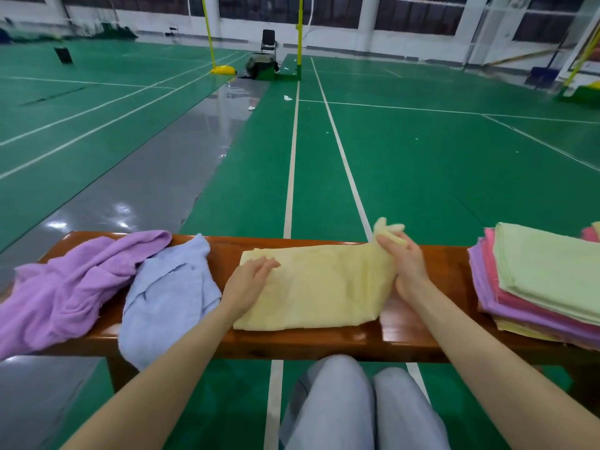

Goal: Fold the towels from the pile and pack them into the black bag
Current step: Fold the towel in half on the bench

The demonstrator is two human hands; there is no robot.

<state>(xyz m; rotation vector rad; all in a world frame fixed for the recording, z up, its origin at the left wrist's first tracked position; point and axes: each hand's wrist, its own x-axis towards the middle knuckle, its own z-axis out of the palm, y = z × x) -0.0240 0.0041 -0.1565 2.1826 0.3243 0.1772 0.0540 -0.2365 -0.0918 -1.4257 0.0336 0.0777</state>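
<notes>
A pale yellow towel [318, 287] lies partly folded across the middle of the wooden bench [418, 329]. My left hand [248, 282] rests flat on its left end with straight fingers. My right hand [404, 258] pinches the towel's far right corner and lifts it off the bench. To the left lie a crumpled light blue towel [168, 290] and a crumpled purple towel [68, 287], both unfolded. At the right end sits a stack of folded towels [545, 280] with a light green one on top. No black bag is in view.
The bench stands on a green sports court with white lines and a grey strip [156, 177]. My knees [357, 407] are just in front of the bench. Far off stand yellow net posts [207, 30] and a black chair [268, 40].
</notes>
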